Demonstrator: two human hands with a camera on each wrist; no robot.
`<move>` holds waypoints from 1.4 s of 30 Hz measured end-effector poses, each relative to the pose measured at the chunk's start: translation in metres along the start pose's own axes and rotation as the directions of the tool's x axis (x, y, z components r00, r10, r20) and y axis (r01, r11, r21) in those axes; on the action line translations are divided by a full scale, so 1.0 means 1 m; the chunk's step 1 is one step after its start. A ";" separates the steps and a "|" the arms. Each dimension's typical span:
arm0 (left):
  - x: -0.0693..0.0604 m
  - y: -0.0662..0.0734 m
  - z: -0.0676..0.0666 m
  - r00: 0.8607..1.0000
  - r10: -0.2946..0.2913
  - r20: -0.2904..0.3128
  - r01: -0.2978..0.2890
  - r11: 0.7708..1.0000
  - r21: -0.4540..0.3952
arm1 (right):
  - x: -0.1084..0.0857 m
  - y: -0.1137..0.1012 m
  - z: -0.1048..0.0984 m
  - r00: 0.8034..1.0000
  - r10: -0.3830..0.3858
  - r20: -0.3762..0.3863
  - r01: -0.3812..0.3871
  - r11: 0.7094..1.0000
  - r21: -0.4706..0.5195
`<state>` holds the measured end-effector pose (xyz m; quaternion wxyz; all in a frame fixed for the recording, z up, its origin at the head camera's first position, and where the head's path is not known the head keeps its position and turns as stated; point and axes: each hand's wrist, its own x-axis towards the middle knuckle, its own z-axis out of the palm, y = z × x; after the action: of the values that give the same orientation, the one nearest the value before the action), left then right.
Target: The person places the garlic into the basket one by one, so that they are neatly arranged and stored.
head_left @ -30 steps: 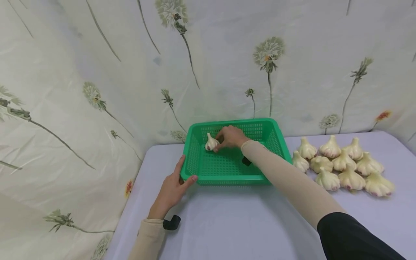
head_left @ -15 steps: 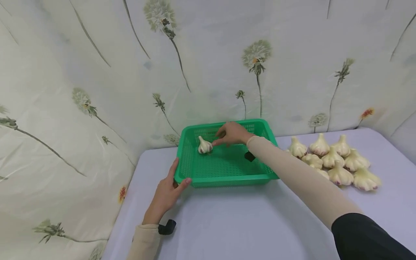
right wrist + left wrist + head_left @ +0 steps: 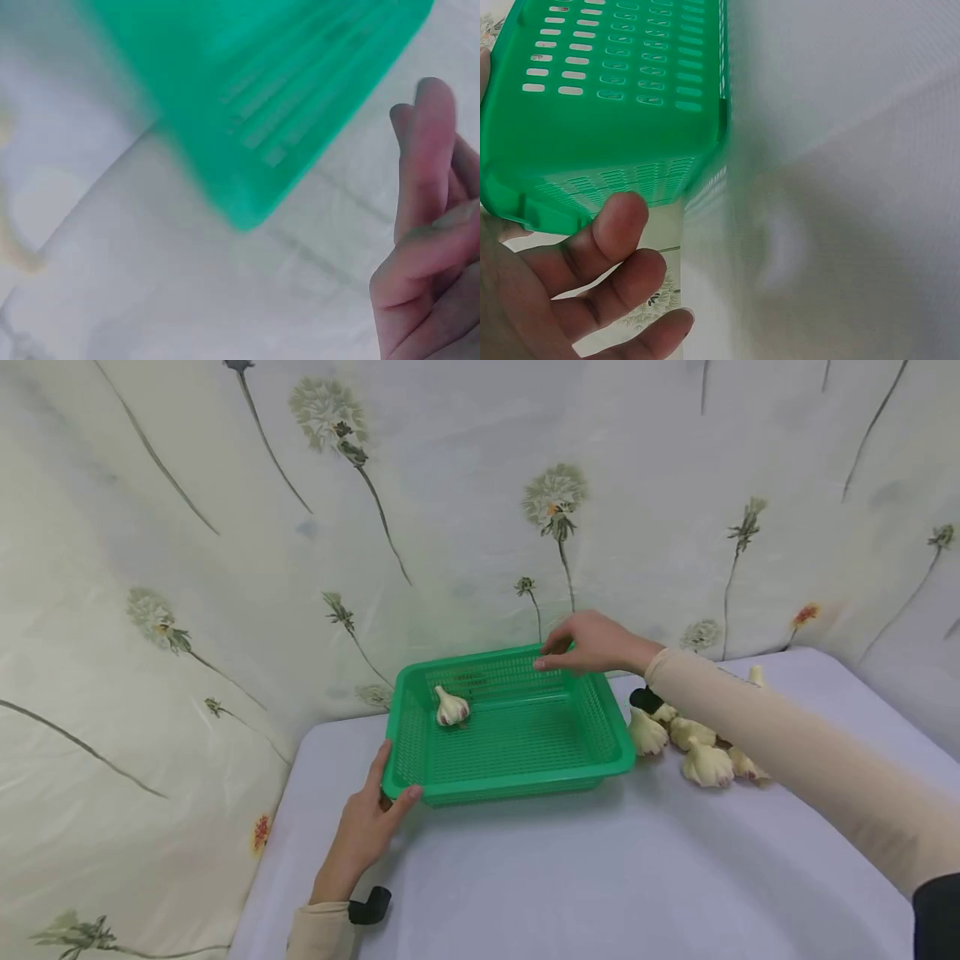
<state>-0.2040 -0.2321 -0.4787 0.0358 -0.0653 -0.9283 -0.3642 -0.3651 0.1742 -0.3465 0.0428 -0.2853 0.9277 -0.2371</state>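
- Clustered white, round garlic bulbs (image 3: 707,766) lie rightward and bodyward of the nearer, empty right hand (image 3: 596,642).
- Left hand (image 3: 360,833) holds a corner of the green rectangular plastic basket (image 3: 517,783).

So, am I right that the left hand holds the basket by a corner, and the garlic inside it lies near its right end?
Not quite: the garlic inside lies near the left end of the basket, as the head view shows; the left hand does hold it by a corner.
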 end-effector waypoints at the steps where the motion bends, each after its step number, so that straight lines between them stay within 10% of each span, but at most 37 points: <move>1: 0.000 0.000 0.000 1.000 0.001 0.000 -0.001 1.000 -0.001 | -0.007 0.004 -0.003 1.000 0.003 -0.001 -0.003 1.000 -0.009; 25: -0.002 0.000 -0.001 1.000 -0.008 0.005 0.009 1.000 -0.024 | -0.174 0.085 0.000 0.994 0.104 0.025 -0.098 0.981 -0.165; 42: -0.001 -0.001 0.000 1.000 -0.005 0.007 0.005 1.000 -0.030 | -0.206 0.113 0.036 0.996 0.086 -0.001 -0.082 0.950 -0.302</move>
<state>-0.2030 -0.2329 -0.4791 0.0309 -0.0647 -0.9230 -0.3781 -0.2435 0.3546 -0.4423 0.0145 -0.2500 0.9640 -0.0891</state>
